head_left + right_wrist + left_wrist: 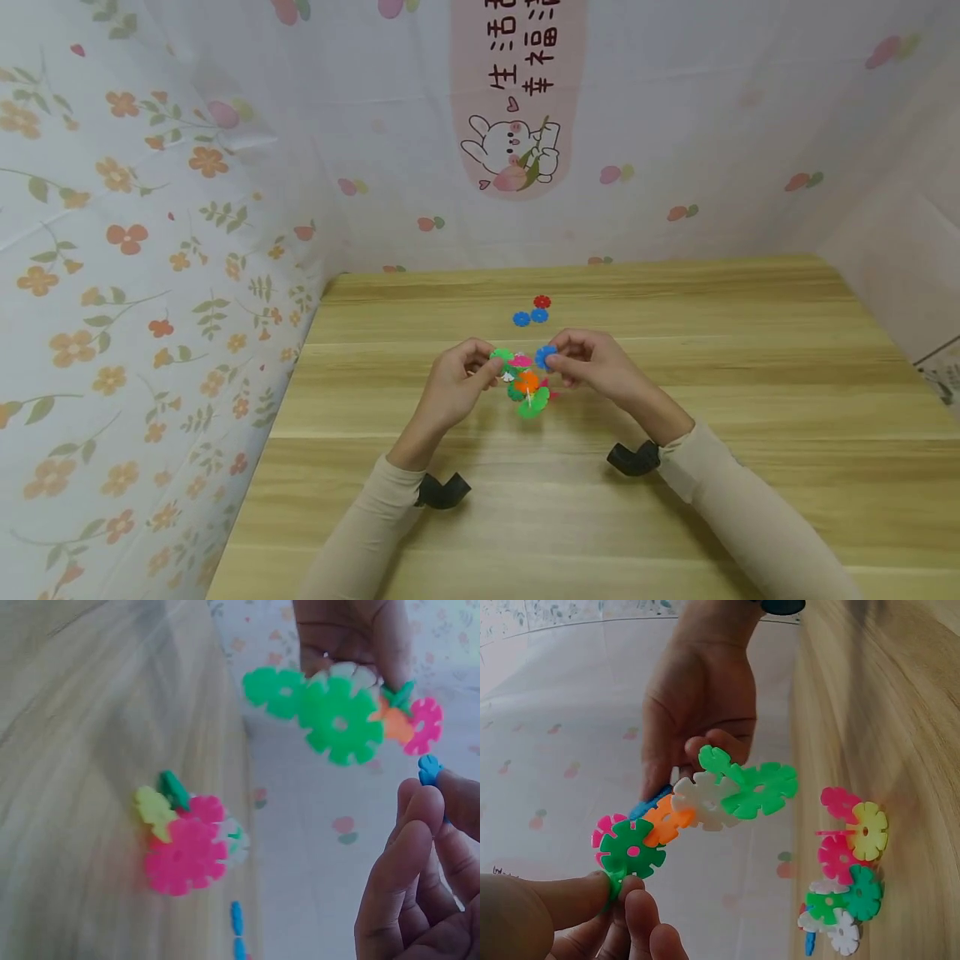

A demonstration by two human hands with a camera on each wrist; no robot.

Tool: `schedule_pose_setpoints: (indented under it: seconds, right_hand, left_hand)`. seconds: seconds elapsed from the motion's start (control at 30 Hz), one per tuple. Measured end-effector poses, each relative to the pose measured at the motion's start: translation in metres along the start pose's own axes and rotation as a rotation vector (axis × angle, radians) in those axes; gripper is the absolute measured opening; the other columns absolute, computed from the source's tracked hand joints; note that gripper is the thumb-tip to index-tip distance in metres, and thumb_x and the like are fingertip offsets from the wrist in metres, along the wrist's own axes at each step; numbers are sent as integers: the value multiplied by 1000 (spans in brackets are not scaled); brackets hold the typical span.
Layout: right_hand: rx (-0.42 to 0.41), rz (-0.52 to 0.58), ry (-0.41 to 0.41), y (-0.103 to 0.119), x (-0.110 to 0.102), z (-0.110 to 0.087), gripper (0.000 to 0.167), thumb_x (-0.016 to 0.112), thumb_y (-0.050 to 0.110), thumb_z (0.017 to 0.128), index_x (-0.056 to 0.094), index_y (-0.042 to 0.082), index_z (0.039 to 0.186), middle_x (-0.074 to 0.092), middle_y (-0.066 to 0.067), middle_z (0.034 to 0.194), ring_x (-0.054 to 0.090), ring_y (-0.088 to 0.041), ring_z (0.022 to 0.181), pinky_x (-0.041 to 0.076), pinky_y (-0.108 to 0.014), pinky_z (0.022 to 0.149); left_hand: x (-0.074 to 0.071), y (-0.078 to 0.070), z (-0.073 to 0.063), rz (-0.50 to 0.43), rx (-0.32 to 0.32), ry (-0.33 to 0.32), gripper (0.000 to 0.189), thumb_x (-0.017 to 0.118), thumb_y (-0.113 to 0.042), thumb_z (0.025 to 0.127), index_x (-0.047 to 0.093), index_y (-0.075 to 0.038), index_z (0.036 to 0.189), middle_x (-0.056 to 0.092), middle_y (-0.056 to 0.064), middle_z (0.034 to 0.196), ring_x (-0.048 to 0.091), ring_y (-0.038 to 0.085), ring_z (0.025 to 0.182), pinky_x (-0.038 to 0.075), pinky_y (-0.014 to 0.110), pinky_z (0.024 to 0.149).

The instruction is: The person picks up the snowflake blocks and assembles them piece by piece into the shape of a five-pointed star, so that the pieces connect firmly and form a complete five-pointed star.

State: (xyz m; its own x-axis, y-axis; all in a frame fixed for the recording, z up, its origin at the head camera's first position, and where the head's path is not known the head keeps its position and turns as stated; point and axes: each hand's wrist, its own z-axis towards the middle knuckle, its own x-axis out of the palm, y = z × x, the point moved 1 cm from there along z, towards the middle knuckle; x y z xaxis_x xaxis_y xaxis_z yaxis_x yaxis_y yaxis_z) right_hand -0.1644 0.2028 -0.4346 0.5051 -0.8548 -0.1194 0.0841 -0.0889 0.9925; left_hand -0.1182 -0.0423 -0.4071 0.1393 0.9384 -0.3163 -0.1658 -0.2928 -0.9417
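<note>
My left hand [453,385] pinches one end of a chain of joined plastic snowflake discs between thumb and fingers. That chain runs through a dark green disc [622,844], a pink disc [425,726], an orange disc [667,823], a white disc [705,801] and bright green discs [759,793]. Opposite, my right hand [600,365] pinches a blue snowflake disc [546,357] by its edge. In the right wrist view the blue disc is close to the pink one, with a small gap between them. Both hands are raised over the table.
A second joined cluster of pink, yellow, green and white discs [184,859] stands on the wooden table [540,517], below the chain. Farther back lie a red disc [542,302] and two blue discs [521,319]. A patterned cloth [375,150] hangs behind the table.
</note>
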Motion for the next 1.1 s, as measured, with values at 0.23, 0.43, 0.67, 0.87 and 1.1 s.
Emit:
schedule_pose_setpoints:
  seconds: [0.23, 0.43, 0.67, 0.87, 1.1]
  right_hand:
    - [-86, -176, -14, 16, -3, -5, 8, 72, 15, 93, 69, 9, 98, 66, -9, 80, 61, -33, 63, 55, -34, 58]
    - [-127, -300, -20, 23, -3, -8, 8, 75, 21, 92, 72, 13, 94, 66, -3, 78, 61, -33, 66, 53, -33, 56]
    - [-148, -417, -34, 30, 0, -9, 5, 77, 24, 90, 75, 19, 91, 69, -2, 78, 62, -26, 66, 50, -31, 56]
    - [-129, -411, -18, 33, 4, -8, 7, 78, 19, 89, 76, 13, 90, 68, -2, 75, 58, -21, 63, 47, -28, 54]
    - [-112, -369, 31, 26, 9, -4, 5, 77, 18, 90, 75, 14, 88, 66, -3, 73, 56, -22, 61, 44, -26, 52]
  left_hand:
    - [3, -3, 2, 55, 4, 10, 12, 67, -13, 97, 65, -5, 105, 69, 6, 85, 66, 26, 77, 53, 33, 66]
    - [5, -5, 1, 90, 22, 21, 9, 69, -12, 96, 66, -5, 102, 69, 6, 85, 67, 29, 77, 54, 33, 66]
    - [3, -6, 0, 143, 33, 12, 6, 72, -15, 94, 69, -9, 95, 69, 1, 77, 65, 18, 70, 53, 32, 62]
    - [2, -7, -3, 174, 37, 15, 6, 73, -13, 92, 69, -10, 89, 67, 2, 69, 63, 23, 63, 46, 28, 53]
    - [0, -6, -6, 175, 10, 48, 6, 73, -11, 92, 69, -9, 88, 67, -5, 71, 64, 26, 64, 47, 28, 51]
